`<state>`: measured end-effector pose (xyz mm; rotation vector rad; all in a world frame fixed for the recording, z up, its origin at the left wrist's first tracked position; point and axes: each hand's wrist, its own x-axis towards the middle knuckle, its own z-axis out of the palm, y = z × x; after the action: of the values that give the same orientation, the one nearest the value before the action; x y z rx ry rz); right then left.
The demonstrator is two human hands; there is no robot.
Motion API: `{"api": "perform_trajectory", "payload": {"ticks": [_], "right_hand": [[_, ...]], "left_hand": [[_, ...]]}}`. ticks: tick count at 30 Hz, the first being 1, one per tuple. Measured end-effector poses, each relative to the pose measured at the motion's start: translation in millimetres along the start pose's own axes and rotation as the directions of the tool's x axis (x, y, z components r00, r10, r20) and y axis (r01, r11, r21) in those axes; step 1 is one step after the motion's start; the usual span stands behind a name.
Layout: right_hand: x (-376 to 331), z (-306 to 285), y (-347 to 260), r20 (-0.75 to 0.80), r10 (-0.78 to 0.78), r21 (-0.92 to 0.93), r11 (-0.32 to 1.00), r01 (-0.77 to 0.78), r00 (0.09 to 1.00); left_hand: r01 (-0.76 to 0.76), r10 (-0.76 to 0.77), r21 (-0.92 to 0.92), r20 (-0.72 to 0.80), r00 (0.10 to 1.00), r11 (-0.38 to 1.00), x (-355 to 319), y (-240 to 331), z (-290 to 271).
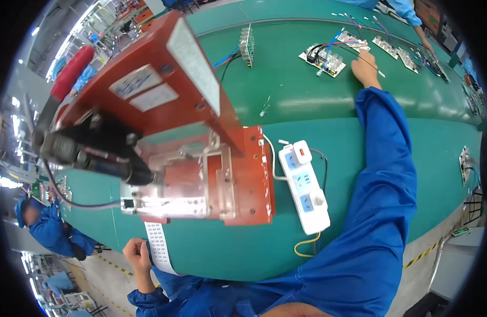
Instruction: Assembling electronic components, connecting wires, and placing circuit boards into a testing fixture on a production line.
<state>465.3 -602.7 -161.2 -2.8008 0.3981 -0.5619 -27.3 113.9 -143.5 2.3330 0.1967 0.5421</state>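
Note:
My right arm stretches far across the bench, and my right hand (365, 70) is at the near edge of a white circuit board (351, 40) with wires. Its fingers are bent onto that edge; the fingertips are partly hidden. Just left of it lies another circuit board (324, 60) with black and blue wires. My left hand (138, 255) is low at the bench's near edge, fingers curled in, with nothing visible in them. Beside it a white strip of small printed labels (158, 245) hangs over the edge.
A red press fixture (249, 179) with a clear plate and a red-handled lever (74, 71) stands at left centre. Right of it lies a white power strip (305, 185). More circuit boards (397, 53) line the far green surface (296, 98). A co-worker's hand (427, 46) is at far right; another person (53, 227) sits left.

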Motion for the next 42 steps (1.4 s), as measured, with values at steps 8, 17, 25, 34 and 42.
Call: {"api": "perform_trajectory", "payload": {"ticks": [8,17,25,34,42], "right_hand": [[21,6,-12,0.018,-0.122,-0.120,0.985,0.124,0.992],[-7,-16,-6,-0.251,-0.135,0.105,0.981,0.166,0.959],[-24,-31,-15,0.032,0.012,-0.198,0.980,-0.006,0.999],[-116,-74,-28,-0.066,0.168,-0.491,0.853,-0.179,0.984],[-189,-157,7,-0.308,-0.321,-0.788,0.613,-0.052,0.896]], "left_hand": [[0.014,-0.011,0.093,-0.033,0.999,0.996,-3,3,-8],[-0.081,0.083,0.054,-0.030,0.996,0.995,0,2,0],[-0.033,0.034,0.024,-0.047,0.998,0.999,2,5,3],[-0.082,0.083,0.019,-0.045,0.996,0.996,2,13,0],[-0.112,0.123,-0.127,0.081,0.989,0.985,8,15,-16]]}}
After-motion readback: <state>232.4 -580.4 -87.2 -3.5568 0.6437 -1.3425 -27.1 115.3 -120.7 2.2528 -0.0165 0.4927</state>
